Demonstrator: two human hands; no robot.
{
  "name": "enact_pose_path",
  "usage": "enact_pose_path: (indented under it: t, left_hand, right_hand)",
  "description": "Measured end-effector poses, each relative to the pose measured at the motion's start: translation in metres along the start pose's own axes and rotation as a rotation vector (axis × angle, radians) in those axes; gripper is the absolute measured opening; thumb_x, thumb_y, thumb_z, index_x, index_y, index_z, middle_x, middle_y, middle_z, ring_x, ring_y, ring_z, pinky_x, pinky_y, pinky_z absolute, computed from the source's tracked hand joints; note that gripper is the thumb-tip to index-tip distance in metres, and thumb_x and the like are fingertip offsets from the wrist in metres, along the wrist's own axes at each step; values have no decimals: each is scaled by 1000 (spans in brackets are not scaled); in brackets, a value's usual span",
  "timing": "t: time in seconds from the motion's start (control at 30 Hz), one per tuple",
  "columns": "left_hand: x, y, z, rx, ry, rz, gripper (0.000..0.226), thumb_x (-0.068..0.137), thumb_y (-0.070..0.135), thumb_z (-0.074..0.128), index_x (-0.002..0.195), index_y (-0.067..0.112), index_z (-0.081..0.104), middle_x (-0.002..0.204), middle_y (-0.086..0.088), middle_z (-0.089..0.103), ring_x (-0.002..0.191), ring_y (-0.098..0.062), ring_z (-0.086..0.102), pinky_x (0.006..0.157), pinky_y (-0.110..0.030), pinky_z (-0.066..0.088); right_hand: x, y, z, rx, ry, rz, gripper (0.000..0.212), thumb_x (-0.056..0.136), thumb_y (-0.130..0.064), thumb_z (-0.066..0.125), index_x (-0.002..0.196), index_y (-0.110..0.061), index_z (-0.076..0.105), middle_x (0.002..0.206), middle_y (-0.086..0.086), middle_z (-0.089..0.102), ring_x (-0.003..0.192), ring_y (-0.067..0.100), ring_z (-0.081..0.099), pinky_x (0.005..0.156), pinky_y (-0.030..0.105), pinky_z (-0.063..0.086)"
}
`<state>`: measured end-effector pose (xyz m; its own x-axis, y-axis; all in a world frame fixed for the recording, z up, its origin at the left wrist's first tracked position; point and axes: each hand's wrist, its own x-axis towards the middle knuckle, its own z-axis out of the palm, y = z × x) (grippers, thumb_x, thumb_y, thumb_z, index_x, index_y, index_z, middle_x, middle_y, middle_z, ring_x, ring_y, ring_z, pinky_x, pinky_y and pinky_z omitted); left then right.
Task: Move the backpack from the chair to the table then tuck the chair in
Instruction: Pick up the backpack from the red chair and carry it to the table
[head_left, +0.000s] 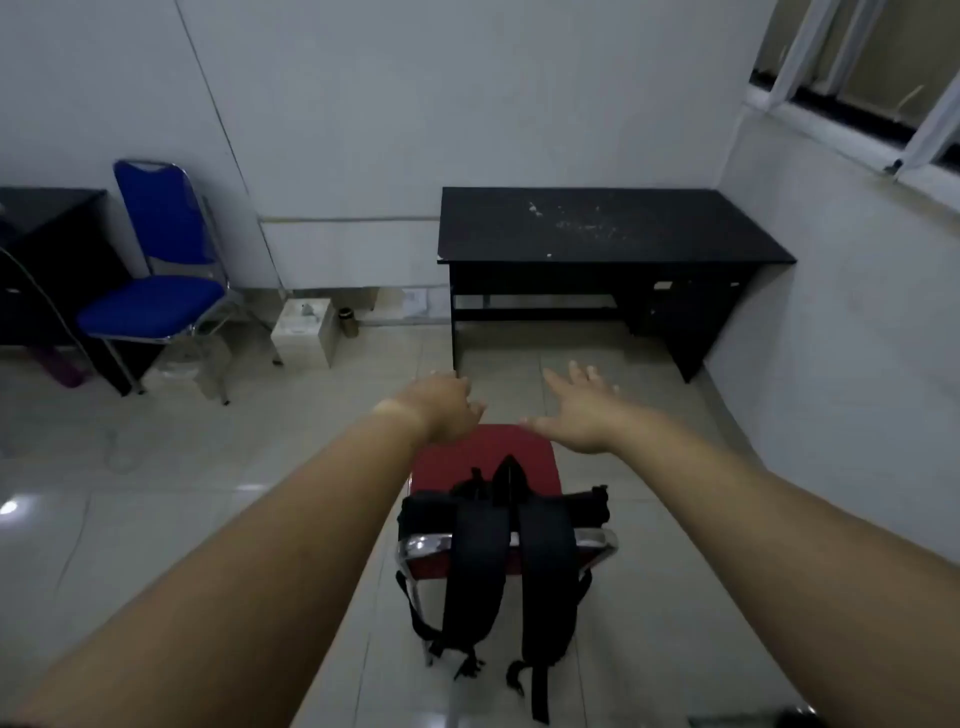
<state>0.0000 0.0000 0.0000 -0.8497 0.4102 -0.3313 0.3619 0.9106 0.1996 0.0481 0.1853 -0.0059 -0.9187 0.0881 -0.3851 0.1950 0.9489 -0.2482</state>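
Observation:
A black backpack (506, 525) hangs over the backrest of a red chair (483, 457) with a chrome frame, its two shoulder straps dangling down the back towards me. The chair stands on the tiled floor, a short way in front of the black table (597, 228) against the far wall. Both my arms stretch out over the chair. My left hand (447, 408) hovers above the front left of the seat, fingers curled down and holding nothing. My right hand (582, 410) is spread flat and open above the front right of the seat.
A blue chair (156, 291) stands at the left beside another dark desk (47, 260). A white box (306, 330) and a small dark can (347, 318) sit on the floor by the wall. The right wall with a window closes in beside the table.

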Motion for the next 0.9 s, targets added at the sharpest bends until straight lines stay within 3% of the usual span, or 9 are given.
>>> enact_pose_path:
  t: [0.17, 0.3, 0.4, 0.57, 0.77, 0.9]
  left_hand:
    - [-1, -5, 69, -29, -125, -7, 59, 103, 42, 30, 154, 14, 22, 163, -13, 17, 149, -32, 17, 121, -46, 18]
    - [-7, -5, 128, -55, -203, 34, 69, 100, 51, 31, 156, 18, 10, 165, -12, 5, 151, -34, 3, 122, -49, 8]
    - [-17, -8, 163, -69, -233, 56, 79, 95, 60, 34, 156, 21, 4, 165, -11, 1, 151, -32, 0, 122, -49, 6]
    - [-13, -12, 183, -79, -53, 96, 81, 92, 64, 39, 155, 21, 14, 163, -13, 15, 150, -32, 10, 121, -49, 16]
    - [-8, -18, 189, -148, -18, 89, 82, 88, 70, 37, 154, 25, 17, 162, -6, 20, 149, -28, 16, 119, -50, 22]
    - [-8, -12, 185, -194, -26, 41, 78, 90, 69, 33, 154, 26, 19, 162, -4, 22, 148, -25, 20, 119, -50, 22]
  right_hand:
    - [-6, 9, 80, 61, -180, 9, 115, 74, -74, 62, 156, -25, -3, 164, 11, -12, 149, 30, -14, 121, 52, 4]
    - [-12, 12, 136, -78, -266, -9, 128, 68, -67, 73, 154, -26, -13, 163, 7, -17, 149, 29, -14, 120, 56, 4]
    - [-16, 17, 162, -190, -131, -67, 122, 75, -54, 75, 154, -23, -13, 164, 9, -10, 150, 31, -7, 119, 56, 7]
    - [-12, 32, 169, -199, 15, -160, 115, 76, -47, 76, 156, -23, -4, 164, 10, 4, 150, 32, 2, 120, 52, 8]
    - [1, 48, 162, -149, -24, -272, 114, 76, -43, 77, 156, -24, -2, 164, 8, 6, 150, 32, 1, 120, 52, 9]
    - [6, 53, 153, -87, -153, -309, 110, 77, -49, 70, 156, -25, -4, 165, 6, -2, 150, 31, -6, 120, 54, 4]
